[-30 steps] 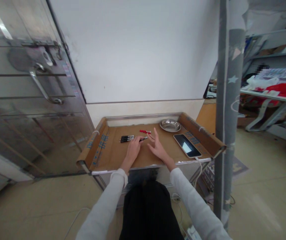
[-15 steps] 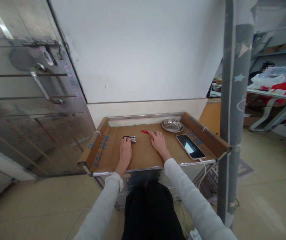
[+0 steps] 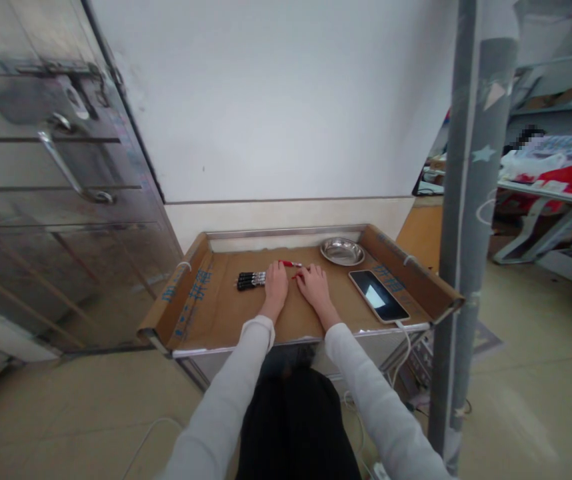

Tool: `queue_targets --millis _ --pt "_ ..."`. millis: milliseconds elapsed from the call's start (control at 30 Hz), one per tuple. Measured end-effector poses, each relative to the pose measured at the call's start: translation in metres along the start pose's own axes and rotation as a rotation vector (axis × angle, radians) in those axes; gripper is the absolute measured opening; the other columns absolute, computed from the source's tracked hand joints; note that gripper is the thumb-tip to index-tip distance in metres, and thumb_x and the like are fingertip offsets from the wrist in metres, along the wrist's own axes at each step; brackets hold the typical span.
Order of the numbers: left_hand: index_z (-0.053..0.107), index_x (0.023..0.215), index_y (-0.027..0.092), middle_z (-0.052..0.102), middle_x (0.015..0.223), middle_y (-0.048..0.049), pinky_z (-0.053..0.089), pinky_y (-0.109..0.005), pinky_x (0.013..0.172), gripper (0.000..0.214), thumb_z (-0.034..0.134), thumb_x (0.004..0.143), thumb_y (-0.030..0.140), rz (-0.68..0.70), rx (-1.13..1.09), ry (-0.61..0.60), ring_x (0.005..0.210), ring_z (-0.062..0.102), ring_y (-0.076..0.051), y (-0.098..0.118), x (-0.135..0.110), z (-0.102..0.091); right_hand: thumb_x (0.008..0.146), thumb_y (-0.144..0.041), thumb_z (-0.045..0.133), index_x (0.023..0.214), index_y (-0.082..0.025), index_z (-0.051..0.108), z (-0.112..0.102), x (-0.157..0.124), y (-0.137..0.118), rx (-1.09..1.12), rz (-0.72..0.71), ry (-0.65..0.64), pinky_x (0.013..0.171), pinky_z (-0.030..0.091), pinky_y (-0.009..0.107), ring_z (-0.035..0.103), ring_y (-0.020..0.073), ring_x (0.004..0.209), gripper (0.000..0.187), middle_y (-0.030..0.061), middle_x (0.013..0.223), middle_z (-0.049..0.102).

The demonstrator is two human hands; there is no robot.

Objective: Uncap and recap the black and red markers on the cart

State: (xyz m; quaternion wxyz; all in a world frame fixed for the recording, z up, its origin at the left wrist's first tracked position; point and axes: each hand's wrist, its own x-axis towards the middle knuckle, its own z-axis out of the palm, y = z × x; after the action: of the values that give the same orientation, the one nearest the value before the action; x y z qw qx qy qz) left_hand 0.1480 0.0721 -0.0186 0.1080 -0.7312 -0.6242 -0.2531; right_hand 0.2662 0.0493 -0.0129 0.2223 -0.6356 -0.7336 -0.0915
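My left hand [image 3: 277, 283] rests on the cardboard, its fingers closed and bent down at the left end of a red pen [image 3: 291, 264]. Beside that hand, on its left, several black pens [image 3: 250, 281] lie side by side, their right ends hidden by it. My right hand [image 3: 313, 285] is closed just right of the left one. From its fingertips pokes a small red piece [image 3: 295, 277], too small to name. The red pen's pale right end lies just beyond those fingers.
A cardboard-lined table [image 3: 231, 323] has raised sides. At its back right sits a shiny metal dish [image 3: 342, 251]. A phone [image 3: 379, 295] with a white cable [image 3: 404, 347] lies at the right. A grey pole [image 3: 459, 233] stands beyond the right edge.
My left hand has moved right, from the black pens to the red pen, uncovering more of the black pens. The right hand has barely moved; a red piece now shows at its fingertips.
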Motion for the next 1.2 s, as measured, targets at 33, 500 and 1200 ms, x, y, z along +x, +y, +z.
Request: queue_targets --millis 33,500,1200 --pt "0.055 0.108 0.006 0.060 0.104 -0.0156 0.044 -0.036 0.087 0.031 0.032 0.088 0.006 -0.004 -0.001 -0.005 0.099 0.054 -0.023 -0.001 0.003 0.002 0.090 -0.027 0.044 0.097 -0.019 0.061 0.001 0.000 0.000 0.000 0.003 0.005 0.084 0.034 0.033 0.048 0.0226 0.100 0.020 0.0106 0.104 0.058" --pt "0.057 0.100 0.009 0.060 0.100 -0.0135 0.043 -0.038 0.088 0.023 0.037 0.088 0.007 0.044 -0.114 0.005 0.097 0.054 -0.022 -0.007 0.005 0.010 0.092 -0.027 0.041 0.097 -0.016 0.060 -0.001 0.001 0.000 -0.035 0.077 0.025 0.081 0.034 0.034 0.051 0.0232 0.096 0.023 0.0123 0.099 0.061" --pt "0.055 0.104 0.018 0.060 0.104 -0.0060 0.047 -0.032 0.091 0.021 0.039 0.091 0.012 0.215 -0.671 0.023 0.100 0.059 -0.015 -0.008 -0.002 -0.012 0.090 -0.017 0.041 0.096 -0.017 0.061 -0.001 0.001 0.007 0.552 -0.143 0.108 0.089 0.041 0.029 0.056 0.0177 0.097 0.021 0.0085 0.101 0.065"
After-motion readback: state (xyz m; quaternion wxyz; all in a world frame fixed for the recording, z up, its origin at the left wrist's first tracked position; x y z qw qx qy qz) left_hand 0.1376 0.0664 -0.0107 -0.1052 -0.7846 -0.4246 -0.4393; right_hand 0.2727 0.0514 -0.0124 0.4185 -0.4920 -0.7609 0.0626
